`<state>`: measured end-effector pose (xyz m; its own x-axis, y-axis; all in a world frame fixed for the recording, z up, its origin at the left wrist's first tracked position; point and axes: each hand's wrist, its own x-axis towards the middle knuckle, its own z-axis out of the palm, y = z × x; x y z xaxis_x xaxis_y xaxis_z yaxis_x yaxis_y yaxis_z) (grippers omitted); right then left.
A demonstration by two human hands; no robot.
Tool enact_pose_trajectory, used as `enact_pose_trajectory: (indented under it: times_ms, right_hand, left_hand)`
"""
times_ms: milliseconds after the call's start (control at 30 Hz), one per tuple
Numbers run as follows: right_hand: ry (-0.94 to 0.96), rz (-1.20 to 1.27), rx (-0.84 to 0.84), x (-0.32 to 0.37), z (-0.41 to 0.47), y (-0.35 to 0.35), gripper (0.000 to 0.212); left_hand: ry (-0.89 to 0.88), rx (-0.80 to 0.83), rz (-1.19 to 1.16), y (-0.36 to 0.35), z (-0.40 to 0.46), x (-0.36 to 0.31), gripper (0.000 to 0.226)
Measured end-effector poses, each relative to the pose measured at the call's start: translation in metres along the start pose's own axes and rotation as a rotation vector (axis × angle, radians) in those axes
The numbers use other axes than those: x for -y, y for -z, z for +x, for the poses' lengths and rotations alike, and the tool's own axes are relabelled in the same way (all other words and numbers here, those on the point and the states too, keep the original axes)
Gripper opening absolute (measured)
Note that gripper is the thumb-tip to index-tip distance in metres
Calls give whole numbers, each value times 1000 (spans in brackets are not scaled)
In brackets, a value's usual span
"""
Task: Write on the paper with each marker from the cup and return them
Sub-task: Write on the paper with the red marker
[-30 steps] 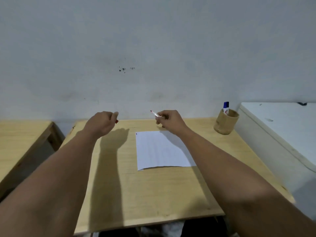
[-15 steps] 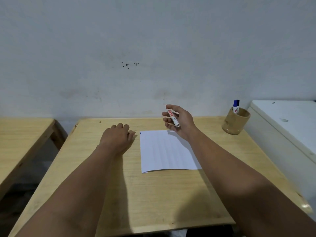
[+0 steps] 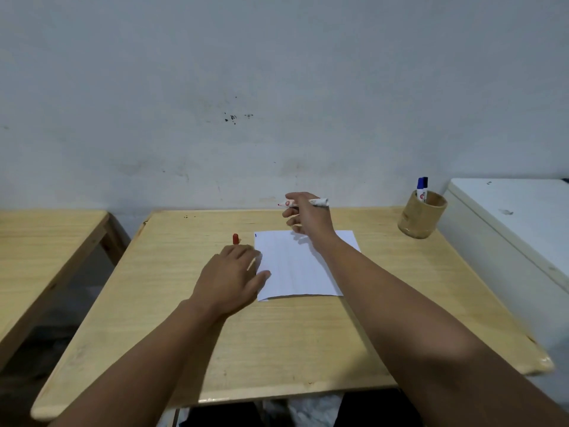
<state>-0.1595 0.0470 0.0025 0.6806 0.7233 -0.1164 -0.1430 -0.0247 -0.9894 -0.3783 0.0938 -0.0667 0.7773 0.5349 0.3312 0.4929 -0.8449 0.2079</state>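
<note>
A white sheet of paper (image 3: 303,266) lies in the middle of the wooden table (image 3: 277,334). My right hand (image 3: 309,218) hovers over the paper's far edge, holding an uncapped red marker (image 3: 320,202) with its tip pointing left. My left hand (image 3: 232,277) rests flat on the table, fingers on the paper's left edge. The red cap (image 3: 235,238) stands on the table just beyond my left fingertips. A bamboo cup (image 3: 421,215) at the far right of the table holds two markers, one with a blue cap (image 3: 420,185).
A white cabinet or appliance (image 3: 520,229) stands against the table's right side. A second wooden table (image 3: 40,241) stands to the left with a gap between. A grey wall runs right behind the table.
My left hand came down, left the red cap on the table and now lies flat at the paper's edge. My right hand has turned the marker so its tip points left.
</note>
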Motion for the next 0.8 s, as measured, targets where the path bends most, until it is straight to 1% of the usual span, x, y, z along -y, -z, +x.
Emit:
enact_pose_trajectory:
  times_ms: [67, 167, 200, 300, 367, 467, 500, 600, 700, 800]
  right_hand:
    - [65, -69, 27, -10, -3, -10, 16]
    - [119, -203, 28, -22, -7, -25, 31]
    - [130, -227, 33, -26, -8, -29, 31]
    - [164, -227, 54, -37, -8, -37, 12]
    - [181, -253, 56, -44, -6, -41, 8]
    - [177, -329, 1, -56, -3, -44, 35]
    - [173, -339, -17, -62, -2, -44, 37]
    - [138, -303, -53, -71, 1, -44, 30]
    - [111, -283, -40, -74, 4, -42, 31]
    - [118, -290, -23, -77, 6, -42, 31]
  left_hand:
    - [14, 65, 13, -6, -7, 2, 56]
    - [72, 91, -16, -11, -10, 3, 63]
    - [81, 89, -28, -12, -10, 3, 64]
    - [85, 85, -48, -13, -11, 4, 66]
    - [89, 91, -48, -13, -10, 5, 66]
    - [88, 114, -19, -13, -9, 5, 67]
    - [90, 118, -10, -13, -10, 5, 68]
    - [144, 105, 26, -12, -11, 4, 75]
    - [197, 107, 56, -11, -12, 3, 86]
    - [218, 124, 67, -11, -13, 2, 92]
